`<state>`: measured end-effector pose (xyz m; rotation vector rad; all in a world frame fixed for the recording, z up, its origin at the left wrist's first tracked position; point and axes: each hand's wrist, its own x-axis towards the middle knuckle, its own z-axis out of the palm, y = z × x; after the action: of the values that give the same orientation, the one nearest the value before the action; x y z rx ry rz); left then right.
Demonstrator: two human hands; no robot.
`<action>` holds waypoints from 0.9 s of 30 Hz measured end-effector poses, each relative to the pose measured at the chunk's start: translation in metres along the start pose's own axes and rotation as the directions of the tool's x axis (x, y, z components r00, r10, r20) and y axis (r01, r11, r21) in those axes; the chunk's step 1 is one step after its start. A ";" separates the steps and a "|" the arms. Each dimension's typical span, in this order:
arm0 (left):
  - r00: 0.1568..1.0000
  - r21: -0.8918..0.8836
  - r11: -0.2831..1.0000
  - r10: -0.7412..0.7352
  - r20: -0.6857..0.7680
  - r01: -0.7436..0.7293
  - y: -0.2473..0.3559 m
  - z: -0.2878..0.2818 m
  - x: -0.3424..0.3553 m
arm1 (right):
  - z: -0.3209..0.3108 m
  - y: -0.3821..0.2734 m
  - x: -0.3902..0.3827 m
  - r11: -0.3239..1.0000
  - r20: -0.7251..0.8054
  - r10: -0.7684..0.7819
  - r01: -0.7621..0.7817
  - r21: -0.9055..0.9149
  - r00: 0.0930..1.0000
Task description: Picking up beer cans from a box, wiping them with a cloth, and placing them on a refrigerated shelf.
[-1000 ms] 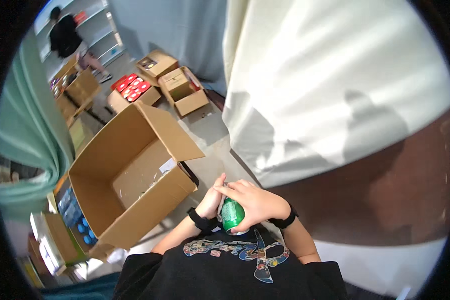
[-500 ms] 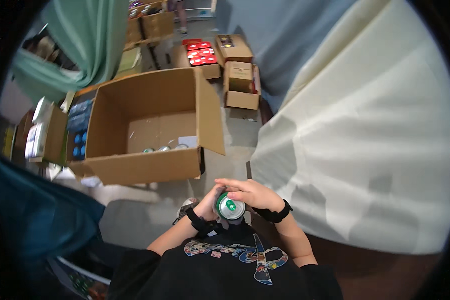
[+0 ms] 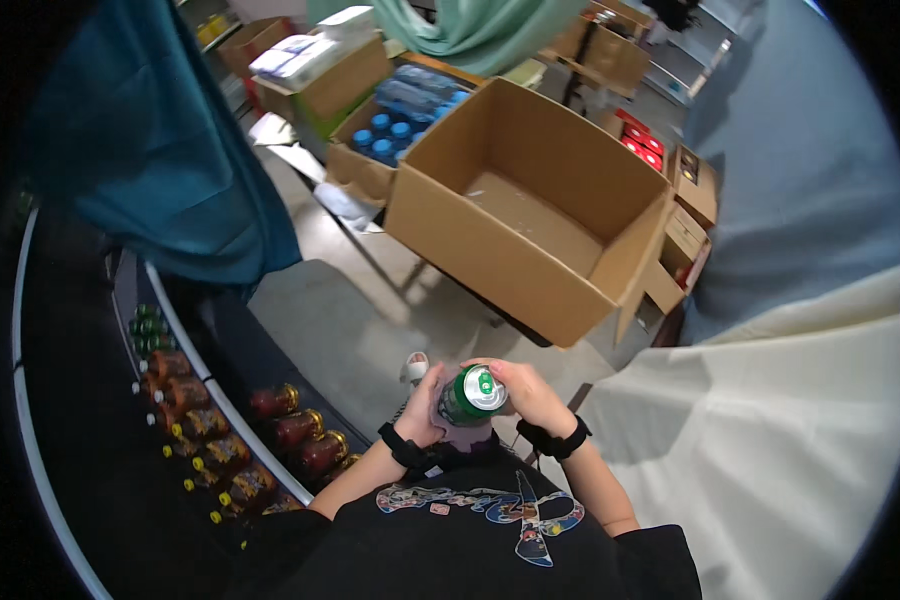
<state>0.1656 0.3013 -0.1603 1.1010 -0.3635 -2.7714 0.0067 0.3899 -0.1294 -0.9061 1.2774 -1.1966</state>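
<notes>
In front of my chest, a green drink can (image 3: 460,402) with a silver lid and a green pull tab is held tilted between my two hands. My left hand (image 3: 426,412) is closed on its left side, with a greyish-purple cloth (image 3: 462,436) bunched between palm and can. From the right, my right hand (image 3: 528,396) grips the can, its thumb at the lid's rim. Some of the right fingers are hidden behind the can. Black bands circle both wrists.
Ahead stands a large open cardboard box (image 3: 510,265), beside a carton of blue-capped bottles (image 3: 382,140). Shelves to my left hold dark red bottles (image 3: 300,430) and orange-labelled bottles (image 3: 205,425). A white curtain (image 3: 770,430) hangs at right, a teal curtain (image 3: 200,170) at left.
My view has swung left, bringing the bottle shelves in and shifting the box to the right. The can is tilted more, showing its green side, and my right hand has moved from over it to its side.
</notes>
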 end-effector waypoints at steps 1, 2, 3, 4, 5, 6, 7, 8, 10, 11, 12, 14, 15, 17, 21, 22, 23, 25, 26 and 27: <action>0.998 -0.046 0.997 0.069 -0.006 -0.069 0.004 -0.007 -0.002 | 0.009 0.004 0.009 1.000 -0.018 -0.002 0.002 -0.003 1.000; 0.973 0.004 0.974 0.226 -0.048 -0.226 0.006 -0.020 0.002 | 0.022 0.008 0.020 0.999 -0.051 -0.043 0.043 -0.009 0.998; 0.923 0.063 0.926 0.375 -0.083 -0.371 0.008 -0.036 0.008 | 0.034 0.011 0.029 0.999 -0.062 -0.037 0.039 0.031 0.997; 0.852 0.124 0.857 0.512 -0.107 -0.500 0.015 -0.038 0.009 | 0.044 0.011 0.037 0.997 -0.079 -0.028 0.033 0.068 0.997; 0.812 0.135 0.824 0.565 -0.145 -0.550 0.022 -0.041 0.007 | 0.055 0.010 0.046 0.994 -0.097 -0.018 0.028 0.105 0.995; 0.768 0.150 0.789 0.614 -0.182 -0.596 0.029 -0.043 0.004 | 0.065 0.015 0.058 0.966 -0.051 -0.034 0.046 0.255 0.998; 0.720 0.166 0.750 0.661 -0.213 -0.640 0.040 -0.041 0.001 | 0.071 0.017 0.072 0.973 -0.038 -0.063 0.069 0.218 0.997; 0.710 0.156 0.732 0.682 -0.177 -0.664 0.050 -0.040 -0.001 | 0.075 0.018 0.087 0.979 -0.026 -0.091 0.094 0.181 0.996; 0.622 0.190 0.638 0.770 -0.140 -0.746 0.072 -0.039 0.001 | 0.083 0.015 0.113 0.988 -0.032 -0.027 0.032 0.151 0.999; 0.573 0.208 0.585 0.810 -0.123 -0.784 0.083 -0.037 0.000 | 0.088 0.011 0.124 0.985 -0.044 -0.031 0.038 0.169 0.999; 0.540 0.212 0.546 0.837 -0.091 -0.811 0.095 -0.035 -0.003 | 0.094 0.006 0.135 0.981 -0.057 -0.034 0.044 0.187 0.998; 0.470 0.331 0.461 0.881 -0.058 -0.824 0.121 -0.028 -0.015 | 0.103 0.003 0.160 0.981 -0.077 -0.022 0.037 0.193 0.997; 0.434 0.388 0.414 0.900 -0.040 -0.823 0.133 -0.027 -0.020 | 0.111 0.000 0.171 0.977 -0.099 -0.010 0.031 0.212 0.995; 0.280 0.610 0.178 0.957 0.076 -0.772 0.157 -0.036 -0.027 | 0.131 -0.004 0.193 0.966 -0.135 0.020 0.016 0.257 0.991; 0.057 0.797 -0.246 0.942 0.331 -0.552 0.209 -0.053 -0.048 | 0.160 -0.010 0.234 0.960 0.029 0.046 -0.052 0.274 0.999; 0.072 0.838 -0.263 0.939 0.336 -0.479 0.218 -0.056 -0.055 | 0.168 -0.007 0.246 0.973 0.027 0.042 -0.047 0.224 0.999; 0.089 0.873 -0.277 0.937 0.338 -0.401 0.226 -0.060 -0.063 | 0.174 -0.006 0.255 0.988 0.058 0.032 -0.040 0.151 0.998; 0.120 0.895 -0.203 0.956 0.269 -0.396 0.240 -0.066 -0.074 | 0.180 -0.007 0.271 1.000 0.118 0.015 -0.015 -0.001 0.993; 0.132 0.907 -0.161 0.965 0.228 -0.390 0.246 -0.070 -0.079 | 0.186 -0.017 0.276 0.999 0.145 0.024 -0.018 -0.044 0.989; 0.126 0.904 -0.115 0.975 0.182 -0.413 0.250 -0.075 -0.082 | 0.192 -0.029 0.280 0.996 0.172 0.033 -0.018 -0.085 0.985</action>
<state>0.2862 0.0653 -0.0906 1.1318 -1.7074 -0.8334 0.1646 0.0879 -0.1364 -1.0291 1.2018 -1.0270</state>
